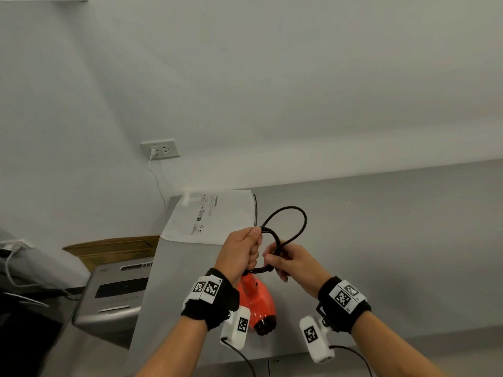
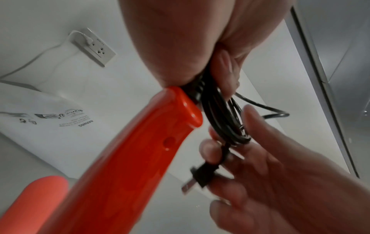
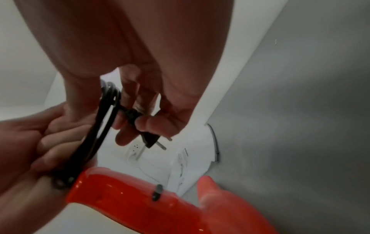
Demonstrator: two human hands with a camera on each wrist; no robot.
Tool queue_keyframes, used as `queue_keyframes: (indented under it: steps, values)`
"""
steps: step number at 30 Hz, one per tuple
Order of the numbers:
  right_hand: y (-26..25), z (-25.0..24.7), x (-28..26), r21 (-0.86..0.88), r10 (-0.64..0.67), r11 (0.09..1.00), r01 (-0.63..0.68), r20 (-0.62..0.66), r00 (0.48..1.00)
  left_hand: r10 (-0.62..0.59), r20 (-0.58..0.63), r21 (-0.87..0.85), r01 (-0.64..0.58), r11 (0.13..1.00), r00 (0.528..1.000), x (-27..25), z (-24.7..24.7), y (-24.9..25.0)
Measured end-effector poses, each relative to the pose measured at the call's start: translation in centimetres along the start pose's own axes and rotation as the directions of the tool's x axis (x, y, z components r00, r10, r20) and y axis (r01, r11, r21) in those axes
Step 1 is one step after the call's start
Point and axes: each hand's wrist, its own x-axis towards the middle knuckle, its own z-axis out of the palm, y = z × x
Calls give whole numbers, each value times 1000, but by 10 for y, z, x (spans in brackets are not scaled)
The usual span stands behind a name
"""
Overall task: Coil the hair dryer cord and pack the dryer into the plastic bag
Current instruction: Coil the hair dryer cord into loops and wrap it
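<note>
step: coiling, cord end nearly in; bagging not started
left hand (image 1: 243, 247): fingers curled round the gathered loops of the cord (image 1: 288, 221), right at the handle base
hair dryer (image 1: 255, 300): orange, hangs below the left hand over the desk (image 1: 394, 240), handle up, nozzle down toward the person; long axis runs from fist toward the near desk edge
right hand (image 1: 294, 263): just right of the dryer handle, touching the coil; fingers (image 2: 210, 152) pinch the cord just behind the plug (image 2: 200, 175)
plug: below the coil, prongs free, pointing away from the palm
loose loop: one open loop stands up beyond the dryer, above both hands
plastic bag (image 1: 206, 216): flat on the desk beyond and left of the dryer, untouched; mouth side cannot tell
key relation: the plug end lies right of the coil, in the right hand, so judged that hand tucks it; left hand is nearer the bag
risk: loops may spring loose if the left grip eases
</note>
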Motion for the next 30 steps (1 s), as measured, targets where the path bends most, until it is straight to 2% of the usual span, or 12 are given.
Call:
queue_keyframes:
  steps: [3,5,8,10,14,16,17,19,20,23,27,30]
  values:
    - [16,-8,-9,-272,30,962,-22,24,999,-9,-2,-27,9,1000,1000,3,-5,0]
    - [35,-17,-14,-390,67,918,-73,-28,997,-16,-2,-38,16,999,1000,4,-7,0]
    - [65,-36,-23,-387,155,898,-211,-171,973,-18,-5,-45,18,999,1000,6,-9,1]
    - [82,-51,-30,-473,193,830,-296,-254,948,-22,-11,-56,22,998,1000,8,-12,2]
    - [98,-91,-42,-598,130,686,-413,-459,879,-29,3,-11,29,1000,1000,11,-16,0]
    - [91,-105,-45,-554,128,694,-460,-533,836,-25,12,20,24,999,1000,11,-13,0]
    - [82,-109,-47,-464,165,752,-469,-555,815,-22,9,21,22,1000,1000,11,-12,0]
    - [62,-107,-50,-115,263,918,-380,-540,799,-19,-10,-12,19,1000,1000,12,-9,2]
    - [49,-103,-54,84,285,956,-282,-503,816,-20,-22,-31,20,999,1000,13,-9,3]
    - [4,-76,-61,390,161,921,3,-388,908,-21,-55,-55,18,998,998,14,-10,4]
    - [-33,-21,-54,318,-70,932,173,-311,948,-26,-41,-43,25,999,999,16,-5,1]
    - [-38,4,-35,-15,-261,962,273,-339,904,-24,-26,-17,23,1000,999,16,-1,2]
